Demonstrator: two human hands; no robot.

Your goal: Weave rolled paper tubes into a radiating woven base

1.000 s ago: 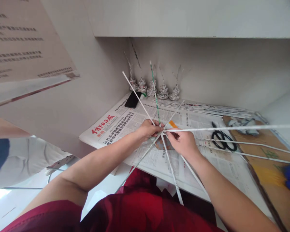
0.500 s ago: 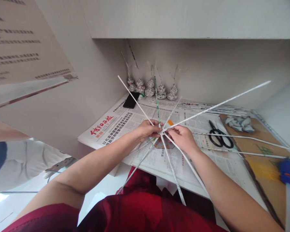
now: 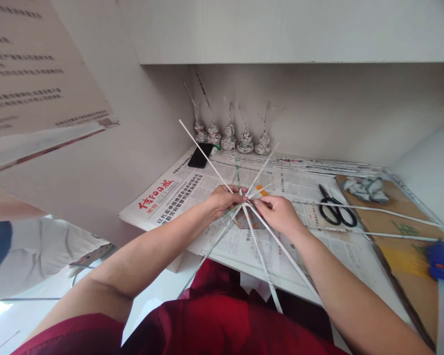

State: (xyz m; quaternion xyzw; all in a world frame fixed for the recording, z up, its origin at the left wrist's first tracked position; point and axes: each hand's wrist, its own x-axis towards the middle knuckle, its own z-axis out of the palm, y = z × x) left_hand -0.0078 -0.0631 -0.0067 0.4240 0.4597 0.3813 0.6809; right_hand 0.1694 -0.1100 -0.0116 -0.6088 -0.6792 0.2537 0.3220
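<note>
Several thin rolled paper tubes [image 3: 261, 251] cross at one centre above the worktop and spread out like spokes. My left hand [image 3: 224, 201] is closed, with thumb and fingers pinching this crossing from the left. From the right, my right hand [image 3: 280, 212] pinches at a tube close to the same centre; its fingertips partly hide what they grip. One spoke, a green-patterned tube [image 3: 237, 170], points away from me. A white tube [image 3: 203, 154] slants to the far left over my left hand. Beneath the hands lies a flat brownish piece [image 3: 244, 221], partly covered.
Newspaper [image 3: 207, 187] covers the worktop. Several woven gourd-shaped pieces [image 3: 229, 138] stand along the back wall by a black phone [image 3: 200, 156]. More paper tubes [image 3: 303, 164] lie behind. Black scissors [image 3: 336, 209], a crumpled cloth [image 3: 366, 189] and cardboard [image 3: 395, 222] are at right.
The long white tube that pointed to the upper right no longer shows there; a short stretch shows near my right fingertips. My hands remain at the crossing, and the view has shifted slightly.
</note>
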